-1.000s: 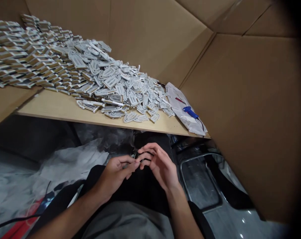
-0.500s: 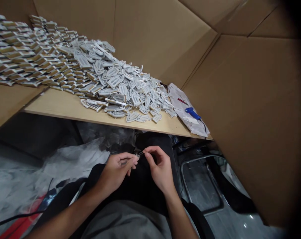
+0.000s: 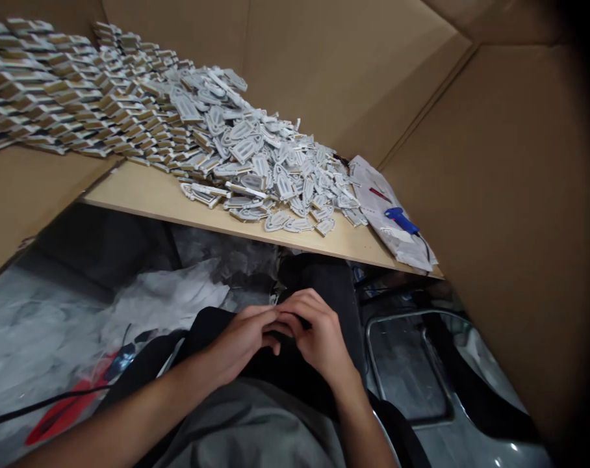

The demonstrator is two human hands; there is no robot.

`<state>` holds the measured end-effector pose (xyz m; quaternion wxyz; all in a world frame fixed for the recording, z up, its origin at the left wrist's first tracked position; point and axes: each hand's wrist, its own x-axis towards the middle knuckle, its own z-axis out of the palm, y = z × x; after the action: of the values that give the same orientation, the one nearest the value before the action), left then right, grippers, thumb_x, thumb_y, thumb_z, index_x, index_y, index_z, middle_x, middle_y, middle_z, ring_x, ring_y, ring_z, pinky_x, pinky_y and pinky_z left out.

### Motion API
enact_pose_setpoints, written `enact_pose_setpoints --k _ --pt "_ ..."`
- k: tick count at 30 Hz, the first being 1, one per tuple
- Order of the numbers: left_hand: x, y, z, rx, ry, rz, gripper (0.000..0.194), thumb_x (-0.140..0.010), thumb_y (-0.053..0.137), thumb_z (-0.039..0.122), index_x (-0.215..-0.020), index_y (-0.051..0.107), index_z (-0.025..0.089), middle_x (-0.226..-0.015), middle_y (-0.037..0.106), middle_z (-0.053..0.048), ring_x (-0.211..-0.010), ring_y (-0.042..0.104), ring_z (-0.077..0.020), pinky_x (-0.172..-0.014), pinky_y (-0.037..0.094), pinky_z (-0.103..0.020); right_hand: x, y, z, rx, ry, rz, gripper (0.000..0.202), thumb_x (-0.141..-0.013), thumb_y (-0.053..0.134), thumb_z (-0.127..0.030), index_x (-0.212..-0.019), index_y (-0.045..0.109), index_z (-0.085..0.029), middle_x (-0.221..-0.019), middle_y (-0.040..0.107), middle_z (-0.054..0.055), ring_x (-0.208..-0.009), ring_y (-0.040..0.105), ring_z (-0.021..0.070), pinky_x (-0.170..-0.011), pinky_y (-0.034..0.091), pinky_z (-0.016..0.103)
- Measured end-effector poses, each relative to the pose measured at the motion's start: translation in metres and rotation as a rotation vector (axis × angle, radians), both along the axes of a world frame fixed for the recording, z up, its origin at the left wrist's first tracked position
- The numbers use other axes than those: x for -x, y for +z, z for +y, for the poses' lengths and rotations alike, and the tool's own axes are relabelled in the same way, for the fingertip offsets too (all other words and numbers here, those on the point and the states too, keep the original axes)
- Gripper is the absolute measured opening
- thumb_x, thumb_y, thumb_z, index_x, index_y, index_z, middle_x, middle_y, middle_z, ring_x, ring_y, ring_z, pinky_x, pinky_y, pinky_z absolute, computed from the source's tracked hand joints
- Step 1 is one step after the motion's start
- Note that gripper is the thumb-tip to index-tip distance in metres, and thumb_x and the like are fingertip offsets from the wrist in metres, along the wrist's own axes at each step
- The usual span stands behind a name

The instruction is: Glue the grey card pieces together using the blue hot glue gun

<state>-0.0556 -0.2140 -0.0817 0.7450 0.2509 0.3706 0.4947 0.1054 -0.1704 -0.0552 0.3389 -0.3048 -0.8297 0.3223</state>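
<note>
My left hand and my right hand meet above my lap, below the table's front edge. Their fingertips touch, and the fingers of both are pinched together. Whatever lies between them is hidden by the fingers. On the wooden table beyond, a loose heap of grey-white plastic pieces spreads toward the right. Stacked rows of similar pieces with tan edges fill the left side.
Cardboard walls enclose the table. At its right end a blue tool with a cord and a red item lie on a white bag. A metal-framed chair stands at lower right.
My hands have come together, and the small thin item seen between them before is now hidden. The view has shifted, so the table and heap appear further right.
</note>
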Motion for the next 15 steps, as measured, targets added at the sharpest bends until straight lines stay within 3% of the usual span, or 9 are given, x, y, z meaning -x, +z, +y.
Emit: enact_pose_setpoints --k 4,9,15 --pt "-0.0047 -0.0024 -0.0025 0.072 -0.013 -0.177 0.019 -0.086 0.070 0.027 -0.090 0.079 0.011 -0.095 0.073 -0.014 -0.085 0.064 -0.0214 -0.059 0.047 -0.026 -0.0019 -0.0036 -0.0005 -0.047 -0.047 0.033 0.032 -0.102 0.052 -0.008 -0.105 0.078 -0.027 -0.092 0.069 0.006 -0.095 0.061 0.0255 -0.081 0.051 0.039" --pt "0.0000 -0.0024 -0.0003 0.129 0.005 -0.236 0.020 -0.081 0.082 0.030 -0.087 0.079 0.011 -0.090 0.071 -0.011 -0.084 0.063 -0.0179 -0.059 0.042 -0.023 -0.0023 0.0004 -0.0025 0.066 -0.136 0.167 0.016 -0.098 0.067 -0.014 -0.093 0.078 -0.025 -0.087 0.069 0.004 -0.084 0.062 0.0233 -0.074 0.050 0.036" --pt "-0.0005 -0.0012 -0.0010 0.134 0.001 -0.311 0.026 -0.066 0.093 0.026 -0.075 0.076 0.009 -0.071 0.061 -0.004 -0.067 0.052 -0.0100 -0.056 0.033 -0.022 -0.0062 0.0020 -0.0010 0.165 -0.035 0.271 0.012 -0.093 0.078 -0.014 -0.087 0.079 -0.024 -0.084 0.072 0.005 -0.082 0.065 0.0247 -0.076 0.052 0.038"
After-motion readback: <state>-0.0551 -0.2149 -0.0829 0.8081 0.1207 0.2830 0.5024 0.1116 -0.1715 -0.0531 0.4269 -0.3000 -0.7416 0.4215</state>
